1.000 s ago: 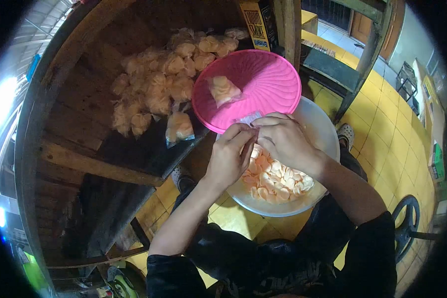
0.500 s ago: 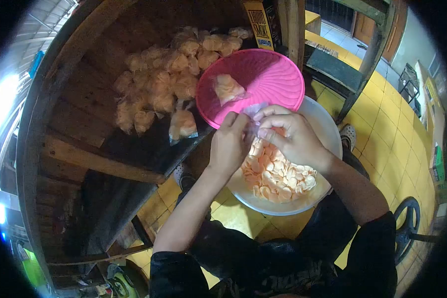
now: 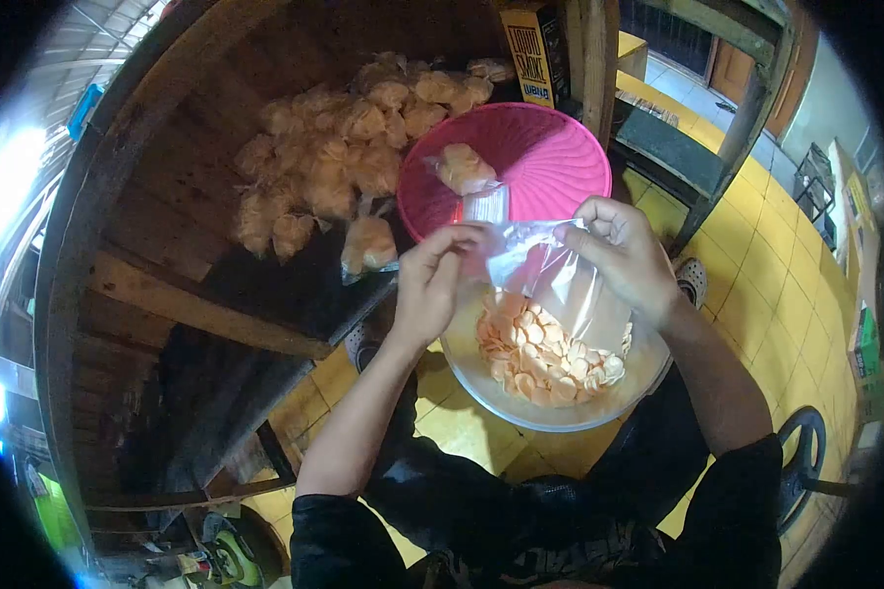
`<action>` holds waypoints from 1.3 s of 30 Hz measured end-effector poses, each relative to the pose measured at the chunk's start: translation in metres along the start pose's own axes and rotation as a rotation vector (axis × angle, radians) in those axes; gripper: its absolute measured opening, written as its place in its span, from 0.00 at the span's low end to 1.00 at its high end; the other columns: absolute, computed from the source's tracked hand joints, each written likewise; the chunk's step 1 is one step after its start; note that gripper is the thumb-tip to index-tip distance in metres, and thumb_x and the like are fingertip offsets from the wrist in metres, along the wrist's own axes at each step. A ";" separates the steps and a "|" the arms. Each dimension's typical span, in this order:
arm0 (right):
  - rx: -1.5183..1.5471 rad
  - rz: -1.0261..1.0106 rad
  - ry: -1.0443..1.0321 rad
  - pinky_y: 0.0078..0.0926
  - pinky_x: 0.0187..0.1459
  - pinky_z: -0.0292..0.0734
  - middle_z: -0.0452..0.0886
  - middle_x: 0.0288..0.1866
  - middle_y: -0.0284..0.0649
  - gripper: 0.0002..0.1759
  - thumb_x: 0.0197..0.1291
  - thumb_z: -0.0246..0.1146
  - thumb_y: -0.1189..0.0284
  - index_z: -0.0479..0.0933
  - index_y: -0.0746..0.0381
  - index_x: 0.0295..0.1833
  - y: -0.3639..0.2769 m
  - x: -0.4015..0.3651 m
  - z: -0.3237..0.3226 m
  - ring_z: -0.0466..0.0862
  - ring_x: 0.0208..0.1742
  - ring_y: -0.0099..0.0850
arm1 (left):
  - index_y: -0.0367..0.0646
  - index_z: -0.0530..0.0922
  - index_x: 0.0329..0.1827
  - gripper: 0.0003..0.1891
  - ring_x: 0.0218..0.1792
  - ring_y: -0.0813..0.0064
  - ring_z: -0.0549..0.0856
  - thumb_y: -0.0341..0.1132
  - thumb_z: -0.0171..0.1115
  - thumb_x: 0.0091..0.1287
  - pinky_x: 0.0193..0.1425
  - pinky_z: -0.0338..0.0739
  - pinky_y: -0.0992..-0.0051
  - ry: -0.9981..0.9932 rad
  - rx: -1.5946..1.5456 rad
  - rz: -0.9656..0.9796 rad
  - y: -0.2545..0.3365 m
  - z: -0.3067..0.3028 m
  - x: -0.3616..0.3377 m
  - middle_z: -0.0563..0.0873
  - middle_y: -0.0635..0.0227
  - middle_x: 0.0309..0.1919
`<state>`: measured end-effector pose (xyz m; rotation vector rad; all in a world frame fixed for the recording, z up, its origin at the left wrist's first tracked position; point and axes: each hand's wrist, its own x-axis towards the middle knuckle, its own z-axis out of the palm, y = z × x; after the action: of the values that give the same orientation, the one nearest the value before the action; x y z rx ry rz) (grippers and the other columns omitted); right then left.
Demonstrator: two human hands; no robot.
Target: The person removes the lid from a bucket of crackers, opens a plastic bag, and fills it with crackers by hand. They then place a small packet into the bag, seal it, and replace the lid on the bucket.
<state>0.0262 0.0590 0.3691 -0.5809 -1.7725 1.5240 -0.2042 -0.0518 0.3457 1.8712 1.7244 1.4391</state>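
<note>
A clear plastic bag [image 3: 570, 290] hangs unfolded between my hands over a wide pale basin [image 3: 471, 378]. My left hand [image 3: 430, 280] pinches the bag's upper left edge. At its upper right edge my right hand [image 3: 627, 253] grips it between thumb and curled fingers. Below, round pale-orange chips [image 3: 545, 368] lie heaped in the basin, partly seen through the plastic. Just beyond the hands is a pink ribbed basin [image 3: 565, 162], holding a filled bag [image 3: 462, 169] and a whitish stack [image 3: 488, 204] that I cannot make out clearly.
Several filled bags [image 3: 334, 147] are piled on the dark wooden surface [image 3: 157, 211] at the left, one bag [image 3: 368, 245] near its edge. A "Liquid Smoke" box [image 3: 530, 59] stands behind the pink basin. A wooden post [image 3: 599, 69] rises beside it. Yellow tiles [image 3: 746, 265] cover the floor.
My hands have moved apart, and the crumpled plastic between them is now spread out as a bag. The whitish stack in the pink basin has come into view. The whole view has shifted slightly.
</note>
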 end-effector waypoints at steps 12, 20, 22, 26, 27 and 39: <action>-0.752 -0.150 -0.230 0.39 0.43 0.78 0.83 0.33 0.48 0.11 0.54 0.70 0.70 0.79 0.63 0.38 0.019 -0.008 -0.011 0.85 0.38 0.44 | 0.36 0.81 0.54 0.12 0.39 0.89 0.78 0.28 0.64 0.70 0.44 0.74 0.83 -0.460 -0.349 -0.500 0.028 0.018 -0.029 0.82 0.76 0.39; -1.011 -0.396 -0.003 0.47 0.45 0.77 0.81 0.40 0.51 0.14 0.52 0.70 0.65 0.79 0.63 0.40 0.018 -0.018 0.010 0.83 0.43 0.48 | 0.35 0.83 0.50 0.10 0.36 0.84 0.82 0.30 0.62 0.72 0.42 0.78 0.80 -0.380 -0.462 -0.751 0.017 0.018 -0.036 0.87 0.67 0.37; -0.980 -0.292 -0.081 0.43 0.40 0.77 0.82 0.34 0.48 0.13 0.55 0.70 0.65 0.80 0.64 0.36 0.010 -0.021 0.020 0.83 0.36 0.46 | 0.35 0.83 0.50 0.09 0.35 0.82 0.83 0.29 0.61 0.72 0.40 0.79 0.78 -0.280 -0.542 -0.797 0.029 0.024 -0.037 0.87 0.67 0.37; -0.723 0.110 -0.376 0.37 0.33 0.74 0.80 0.25 0.44 0.15 0.59 0.70 0.65 0.79 0.66 0.31 0.010 -0.027 0.038 0.80 0.26 0.38 | 0.38 0.82 0.45 0.05 0.36 0.79 0.85 0.28 0.62 0.70 0.36 0.81 0.73 -0.118 -0.781 -0.883 0.030 0.042 -0.050 0.86 0.68 0.35; -0.440 0.059 -0.341 0.35 0.31 0.72 0.79 0.22 0.43 0.17 0.60 0.69 0.64 0.78 0.67 0.28 0.027 -0.025 0.042 0.77 0.22 0.34 | 0.38 0.82 0.45 0.05 0.36 0.79 0.85 0.28 0.62 0.70 0.36 0.81 0.73 -0.117 -0.785 -0.890 0.029 0.043 -0.051 0.86 0.68 0.35; -0.874 0.043 -0.502 0.47 0.39 0.75 0.81 0.27 0.52 0.20 0.62 0.58 0.61 0.78 0.67 0.27 0.070 -0.005 0.028 0.82 0.31 0.50 | 0.49 0.74 0.39 0.07 0.37 0.76 0.83 0.26 0.63 0.67 0.40 0.82 0.69 -0.086 -0.728 -0.757 0.003 0.025 -0.042 0.81 0.72 0.36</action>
<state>0.0002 0.0511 0.2989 -0.6711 -2.8471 0.8911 -0.1768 -0.0775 0.3150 0.7700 1.3500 1.3478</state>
